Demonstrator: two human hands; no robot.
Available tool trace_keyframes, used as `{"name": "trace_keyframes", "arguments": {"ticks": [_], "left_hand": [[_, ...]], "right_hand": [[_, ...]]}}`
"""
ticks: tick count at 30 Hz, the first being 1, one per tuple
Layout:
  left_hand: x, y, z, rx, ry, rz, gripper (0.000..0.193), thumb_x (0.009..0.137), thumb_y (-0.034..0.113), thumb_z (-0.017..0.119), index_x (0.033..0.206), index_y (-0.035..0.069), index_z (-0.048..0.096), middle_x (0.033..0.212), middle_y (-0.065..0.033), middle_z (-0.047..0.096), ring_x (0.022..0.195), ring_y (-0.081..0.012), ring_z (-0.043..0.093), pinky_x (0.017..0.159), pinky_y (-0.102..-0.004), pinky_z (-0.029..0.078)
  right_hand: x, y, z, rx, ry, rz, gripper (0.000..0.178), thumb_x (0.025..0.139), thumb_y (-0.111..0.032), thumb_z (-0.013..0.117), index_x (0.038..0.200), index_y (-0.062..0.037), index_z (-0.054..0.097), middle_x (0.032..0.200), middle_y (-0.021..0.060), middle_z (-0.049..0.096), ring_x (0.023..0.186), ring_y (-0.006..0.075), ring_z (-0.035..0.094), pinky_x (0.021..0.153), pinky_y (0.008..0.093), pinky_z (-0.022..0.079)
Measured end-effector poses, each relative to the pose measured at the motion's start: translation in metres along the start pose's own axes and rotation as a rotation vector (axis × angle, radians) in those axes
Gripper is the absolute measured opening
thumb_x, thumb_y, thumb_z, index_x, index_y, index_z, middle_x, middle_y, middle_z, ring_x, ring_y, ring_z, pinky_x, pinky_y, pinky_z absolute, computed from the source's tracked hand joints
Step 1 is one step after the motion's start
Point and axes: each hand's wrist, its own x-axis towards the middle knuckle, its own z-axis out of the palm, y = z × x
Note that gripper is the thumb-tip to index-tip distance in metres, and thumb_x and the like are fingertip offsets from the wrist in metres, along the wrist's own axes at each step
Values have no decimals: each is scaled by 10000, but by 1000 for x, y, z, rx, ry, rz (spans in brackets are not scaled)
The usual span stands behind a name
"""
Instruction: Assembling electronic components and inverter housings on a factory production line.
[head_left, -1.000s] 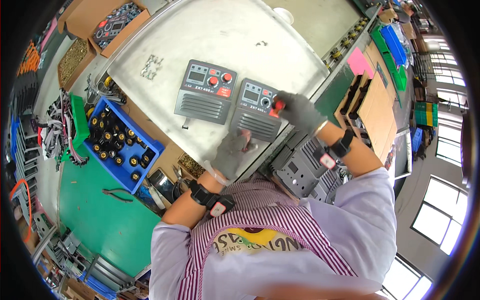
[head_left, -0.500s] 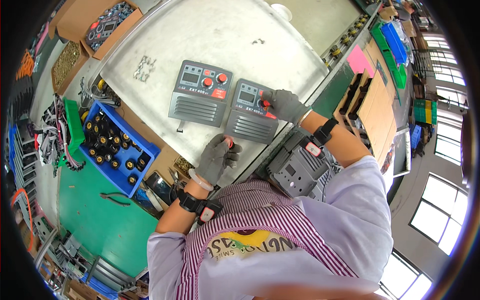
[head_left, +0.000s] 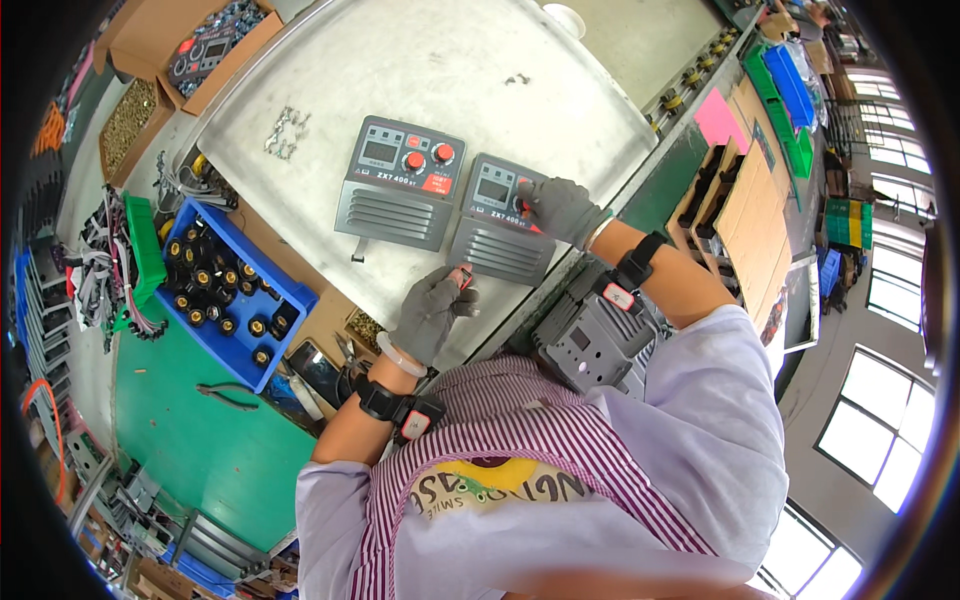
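Two grey front panels with vent slots lie side by side on the white work surface. The left panel [head_left: 398,182] carries two red knobs [head_left: 413,161] and a small display. On the right panel [head_left: 503,220], my gloved right hand [head_left: 565,208] has its fingers closed around a red knob [head_left: 522,205], which they partly cover. My gloved left hand [head_left: 430,312] is just in front of that panel's near edge. Its thumb and forefinger pinch a small red piece [head_left: 464,276], mostly hidden; its exact kind is unclear.
A blue bin [head_left: 230,295] of black parts with brass centres stands at left. Pliers [head_left: 228,397] lie on the green mat. A grey machine housing [head_left: 590,330] sits near my right forearm. Loose small metal parts [head_left: 287,133] lie on the work surface; cardboard boxes [head_left: 190,50] stand far left.
My left hand has turned slightly, showing more of the small red piece. The right hand stays at the knob, its fingers slightly shifted. The whole view has moved a little.
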Motion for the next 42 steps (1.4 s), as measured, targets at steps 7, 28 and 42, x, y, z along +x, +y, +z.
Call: {"name": "trace_keyframes", "arguments": {"ticks": [7, 28, 42], "left_hand": [[5, 5, 4, -14, -63, 35, 245, 853, 162, 479, 1012, -24, 464, 895, -105, 537, 742, -168, 553, 661, -268, 479], [23, -16, 29, -3, -174, -1, 220, 847, 168, 497, 993, 4, 505, 898, -90, 563, 763, -158, 574, 672, -287, 503], [51, -16, -9, 1773, 432, 364, 456, 754, 335, 572, 1127, 109, 439, 816, -128, 577, 735, -299, 573, 580, -411, 462]], "right_hand": [[-18, -15, -22, 65, 112, 95, 244, 731, -240, 579, 949, -131, 555, 878, 69, 597, 842, 260, 579, 679, 379, 471], [-79, -34, -14, 430, 53, -123, 280, 690, -138, 572, 964, -93, 538, 763, 114, 593, 733, 290, 583, 629, 361, 472], [-14, 53, 11, 230, 107, 71, 231, 745, -176, 527, 972, -143, 560, 835, 102, 602, 802, 285, 583, 670, 388, 472]]}}
